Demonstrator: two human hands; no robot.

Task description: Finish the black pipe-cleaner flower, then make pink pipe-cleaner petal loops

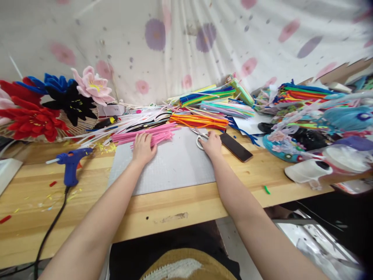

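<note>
My left hand point(143, 149) lies over a bundle of pink pipe cleaners point(166, 133), its fingers stretched out on top of them and its thumb apart. The bundle rests along the back edge of a grey cutting mat point(175, 171). At the mat's back right corner, my right hand point(212, 144) is closed at the white-handled scissors point(199, 142), whose blades point away to the left. Part of the handle is hidden under that hand. Just right of it a dark phone point(236, 147) lies flat on the wooden table.
A blue glue gun point(71, 163) stands at the left with its cord running off the front edge. Behind it are fuzzy flowers point(35, 120). Orange pipe cleaners point(201, 121) and other coloured bundles line the back. A white roll point(307, 171) and blue craft pieces crowd the right.
</note>
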